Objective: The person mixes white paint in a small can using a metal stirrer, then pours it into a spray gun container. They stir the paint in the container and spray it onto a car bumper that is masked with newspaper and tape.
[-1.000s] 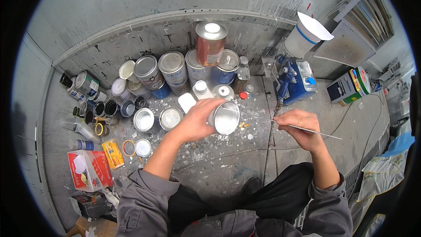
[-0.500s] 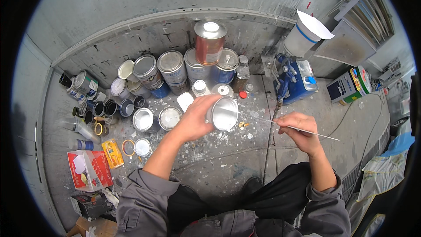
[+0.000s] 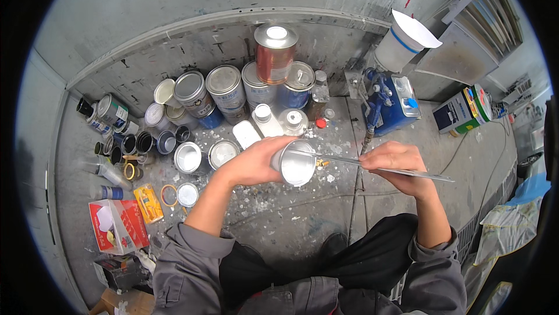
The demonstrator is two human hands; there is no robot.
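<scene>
A clear cup (image 3: 298,164) with pale, whitish-silver liquid inside is held up above the floor. My left hand (image 3: 253,163) is wrapped around its left side, fingers partly hidden behind it. In my right hand (image 3: 399,166) is a long, thin, flat stirring stick (image 3: 339,159), pinched between thumb and fingers. One end of the stick reaches over the cup's rim into its mouth; the other end juts out right of my hand. Just beyond the cup stand a white bottle (image 3: 266,121) and a metal can with a small cap (image 3: 293,121).
Paint cans (image 3: 224,85) line the wall, with a copper-coloured can (image 3: 275,61) on top. Used cups (image 3: 145,142) crowd the left, near a red box (image 3: 119,227). At the right are a blue spray gun (image 3: 378,96), a blue canister (image 3: 402,102) and a paper strainer (image 3: 414,30).
The cup has come slightly nearer to me. The stick has turned to show more of its flat side, and its end now lies farther over the cup's mouth.
</scene>
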